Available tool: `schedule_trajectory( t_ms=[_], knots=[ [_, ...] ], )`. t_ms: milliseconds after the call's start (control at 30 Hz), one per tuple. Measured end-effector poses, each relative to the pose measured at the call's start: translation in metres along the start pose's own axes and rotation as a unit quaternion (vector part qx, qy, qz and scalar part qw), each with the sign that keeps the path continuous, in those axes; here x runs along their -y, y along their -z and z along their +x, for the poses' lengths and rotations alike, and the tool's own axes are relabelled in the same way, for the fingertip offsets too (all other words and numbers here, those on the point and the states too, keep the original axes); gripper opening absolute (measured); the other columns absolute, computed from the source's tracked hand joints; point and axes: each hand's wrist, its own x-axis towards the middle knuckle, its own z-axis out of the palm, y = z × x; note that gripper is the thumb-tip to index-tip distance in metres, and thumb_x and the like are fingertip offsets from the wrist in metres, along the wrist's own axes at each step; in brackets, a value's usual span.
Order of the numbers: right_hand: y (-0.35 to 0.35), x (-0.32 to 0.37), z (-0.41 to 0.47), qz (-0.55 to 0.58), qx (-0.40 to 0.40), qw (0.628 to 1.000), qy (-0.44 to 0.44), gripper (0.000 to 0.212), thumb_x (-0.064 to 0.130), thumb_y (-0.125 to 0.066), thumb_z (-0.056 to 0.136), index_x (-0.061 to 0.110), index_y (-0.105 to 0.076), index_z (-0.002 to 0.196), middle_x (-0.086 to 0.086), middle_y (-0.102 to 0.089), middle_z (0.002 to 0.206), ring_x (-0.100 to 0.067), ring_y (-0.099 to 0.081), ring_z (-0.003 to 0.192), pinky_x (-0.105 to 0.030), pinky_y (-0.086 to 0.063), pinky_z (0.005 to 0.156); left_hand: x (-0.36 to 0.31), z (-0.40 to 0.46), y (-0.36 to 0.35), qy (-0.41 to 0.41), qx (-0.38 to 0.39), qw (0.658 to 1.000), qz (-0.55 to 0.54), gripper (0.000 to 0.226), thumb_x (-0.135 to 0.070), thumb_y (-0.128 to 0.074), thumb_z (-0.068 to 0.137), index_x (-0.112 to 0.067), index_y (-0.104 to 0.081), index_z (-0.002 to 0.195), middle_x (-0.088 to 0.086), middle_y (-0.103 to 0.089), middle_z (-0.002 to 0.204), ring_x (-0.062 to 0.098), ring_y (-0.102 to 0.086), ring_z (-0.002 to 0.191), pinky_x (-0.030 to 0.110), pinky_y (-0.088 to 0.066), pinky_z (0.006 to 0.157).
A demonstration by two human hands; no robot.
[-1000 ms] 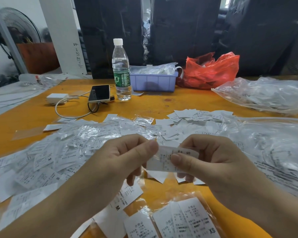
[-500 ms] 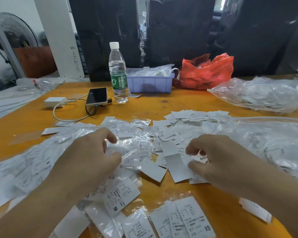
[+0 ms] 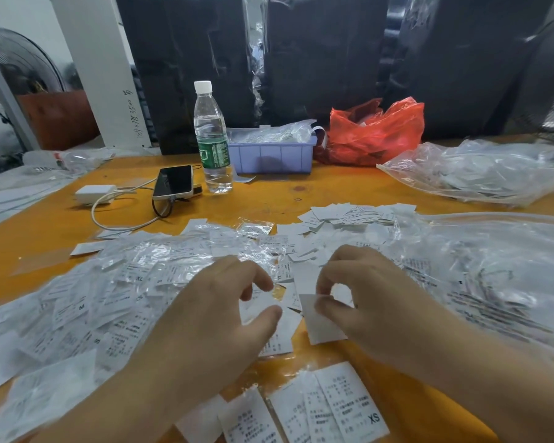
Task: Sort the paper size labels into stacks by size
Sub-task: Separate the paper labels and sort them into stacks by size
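Several white paper size labels, many in clear plastic sleeves, lie scattered over the orange table [image 3: 317, 193]. The biggest spread [image 3: 87, 302] covers the left; letters XL, M and S show on some. A small heap of labels [image 3: 355, 214] sits mid-table. Sleeved XS labels [image 3: 349, 401] lie at the near edge. My right hand [image 3: 375, 295] pinches a blank-faced label [image 3: 320, 324] between thumb and forefinger, just above the table. My left hand [image 3: 218, 311] hovers beside it over the labels, fingers curved and thumb apart, holding nothing that I can see.
A water bottle [image 3: 212, 139], a phone [image 3: 173, 182] with cable and a white charger [image 3: 95, 193] stand at the back left. Behind them are a lilac bin [image 3: 272, 155] and a red bag [image 3: 378, 132]. Clear plastic bags of labels [image 3: 486, 174] fill the right side.
A second ago both hands held one label up between them. They then dropped to the pile; now my right hand has picked another label and my left has moved in beside it.
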Motion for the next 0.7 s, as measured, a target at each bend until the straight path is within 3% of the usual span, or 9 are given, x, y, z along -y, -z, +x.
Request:
schedule_trajectory(
  t_ms=[67, 133, 233, 333, 400, 533, 633, 700],
  knots=[
    [-0.001, -0.001, 0.001, 0.114, -0.037, 0.993, 0.006, 0.015, 0.03, -0.068, 0.088, 0.03, -0.062, 0.074, 0.014, -0.053, 0.072, -0.002, -0.047, 0.072, -0.016, -0.037, 0.061, 0.0, -0.001, -0.001, -0.005, 0.01, 0.999, -0.039, 0.026, -0.068, -0.052, 0.074, -0.047, -0.056, 0.089, -0.028, -0.048, 0.097, -0.008, -0.047, 0.09, 0.014, -0.034, 0.062],
    [-0.001, 0.001, 0.0, 0.28, -0.032, 0.959, 0.019, 0.013, 0.026, -0.072, 0.086, 0.024, -0.068, 0.074, 0.003, -0.047, 0.056, -0.007, -0.04, 0.052, -0.021, -0.033, 0.05, 0.0, 0.0, -0.001, -0.001, 0.035, 0.994, -0.106, 0.038, -0.078, -0.048, 0.071, -0.049, -0.059, 0.094, -0.025, -0.055, 0.095, -0.004, -0.052, 0.084, 0.015, -0.037, 0.062],
    [-0.003, 0.004, 0.0, 0.406, -0.025, 0.913, 0.041, 0.005, 0.025, -0.07, 0.082, 0.023, -0.073, 0.079, 0.0, -0.059, 0.058, -0.022, -0.049, 0.055, -0.039, -0.04, 0.053, 0.0, 0.004, -0.001, 0.025, 0.126, 0.948, -0.292, 0.052, -0.079, -0.047, 0.071, -0.04, -0.068, 0.098, -0.012, -0.069, 0.093, 0.002, -0.063, 0.083, 0.029, -0.048, 0.075],
    [-0.004, 0.006, 0.0, 0.443, -0.023, 0.895, 0.058, 0.008, 0.017, -0.068, 0.082, 0.021, -0.076, 0.082, -0.005, -0.069, 0.071, -0.018, -0.062, 0.065, -0.034, -0.05, 0.062, -0.001, 0.007, 0.001, 0.062, 0.167, 0.879, -0.443, 0.055, -0.069, -0.05, 0.078, -0.022, -0.074, 0.093, 0.003, -0.071, 0.086, 0.016, -0.064, 0.078, 0.027, -0.051, 0.07],
    [-0.004, 0.006, -0.001, 0.439, -0.029, 0.897, 0.054, 0.009, 0.017, -0.068, 0.08, 0.021, -0.076, 0.084, -0.006, -0.07, 0.072, -0.017, -0.064, 0.067, -0.036, -0.053, 0.066, -0.003, 0.008, 0.005, 0.069, 0.174, 0.857, -0.48, 0.047, -0.058, -0.055, 0.08, -0.017, -0.075, 0.089, 0.006, -0.07, 0.081, 0.018, -0.063, 0.073, 0.024, -0.051, 0.065],
    [0.0, 0.01, -0.004, 0.385, -0.042, 0.922, 0.031, 0.019, 0.016, -0.066, 0.08, 0.029, -0.076, 0.089, 0.0, -0.074, 0.081, -0.02, -0.07, 0.076, -0.046, -0.058, 0.073, -0.011, 0.006, 0.011, 0.074, 0.155, 0.879, -0.444, 0.016, -0.031, -0.077, 0.079, -0.021, -0.075, 0.09, 0.002, -0.072, 0.079, 0.01, -0.064, 0.068, 0.017, -0.05, 0.059],
    [0.015, 0.015, -0.011, 0.288, -0.036, 0.956, 0.042, 0.021, 0.013, -0.066, 0.089, 0.031, -0.075, 0.095, 0.008, -0.073, 0.083, -0.013, -0.069, 0.078, -0.035, -0.058, 0.069, -0.021, 0.005, 0.013, 0.063, 0.117, 0.909, -0.396, 0.019, -0.032, -0.073, 0.07, -0.03, -0.075, 0.088, -0.003, -0.074, 0.078, 0.003, -0.066, 0.068, 0.013, -0.048, 0.058],
    [0.033, 0.014, -0.015, 0.176, -0.013, 0.983, 0.043, 0.019, 0.024, -0.063, 0.088, 0.031, -0.073, 0.103, 0.013, -0.07, 0.081, -0.007, -0.067, 0.077, -0.029, -0.057, 0.068, -0.03, 0.005, 0.014, 0.05, 0.115, 0.927, -0.354, 0.011, -0.027, -0.074, 0.079, -0.035, -0.072, 0.087, -0.005, -0.074, 0.08, 0.004, -0.067, 0.072, 0.014, -0.049, 0.061]
  ],
)
